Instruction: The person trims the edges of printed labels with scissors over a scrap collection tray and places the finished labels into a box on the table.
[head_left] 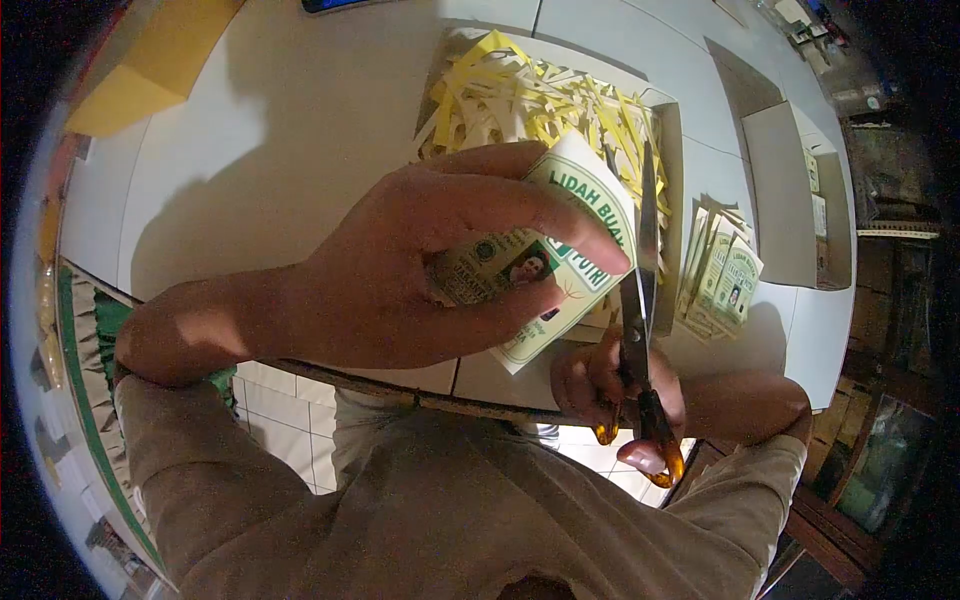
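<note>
My left hand (pixel 400 260) holds a printed paper label (pixel 590 215) with green lettering and a small portrait, its fingers wrapped over the label's face. My right hand (pixel 620 385) grips scissors (pixel 640 300) by their amber handles. The blades point up, away from my body, along the label's right edge; whether they touch the paper I cannot tell. Behind the label, a shallow box (pixel 672 160) holds a heap of yellow and white paper strips (pixel 500 95). To the right of that box lies a loose pile of similar labels (pixel 725 275).
The white tiled table (pixel 300 130) reaches around both arms. At its right side stands an open white box (pixel 790 190) with labels inside. A yellow-brown envelope or sheet (pixel 150 80) is at the upper left. Part of a dark device (pixel 335 5) shows at the top edge.
</note>
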